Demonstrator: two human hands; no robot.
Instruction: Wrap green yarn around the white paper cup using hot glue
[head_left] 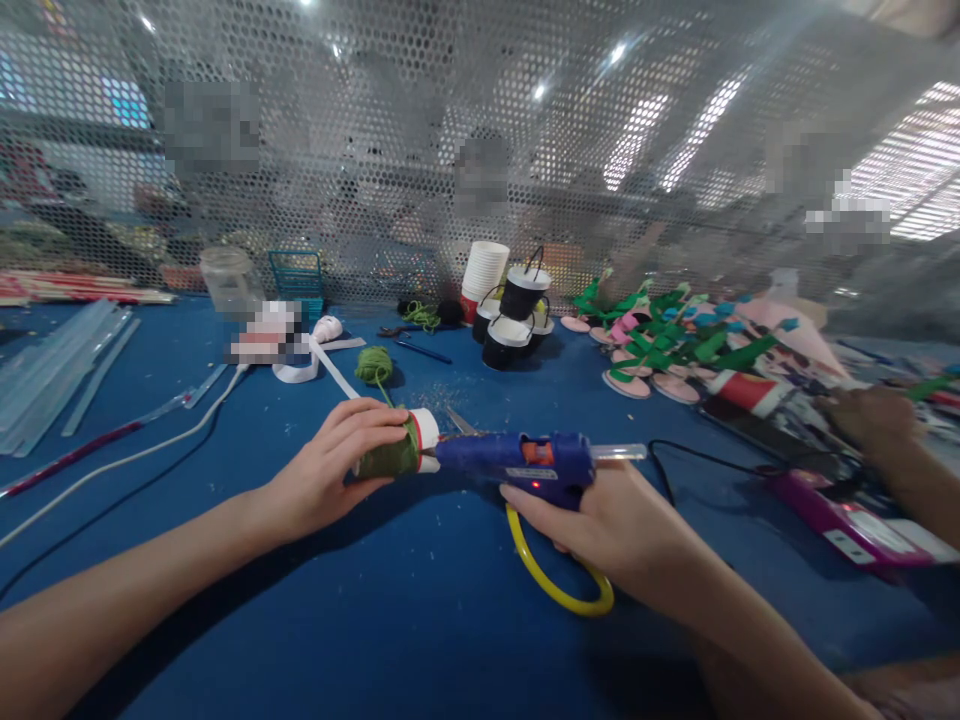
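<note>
Cup (pixel 401 450) left of glue gun (pixel 525 462) (nozzle touching), scissors (pixel 459 422) behind

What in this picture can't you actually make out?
Head view:
- Far end of the yarn-wrapped cup: covered by the left hand.
- Grip of the glue gun: inside the right hand.
- Part of the yellow ring: behind that hand.
- Object beside the jar: blurred out.

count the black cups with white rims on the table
4 black cups beside the white cup stack: one on top, one left, one front, one right; others may hide behind.
</note>
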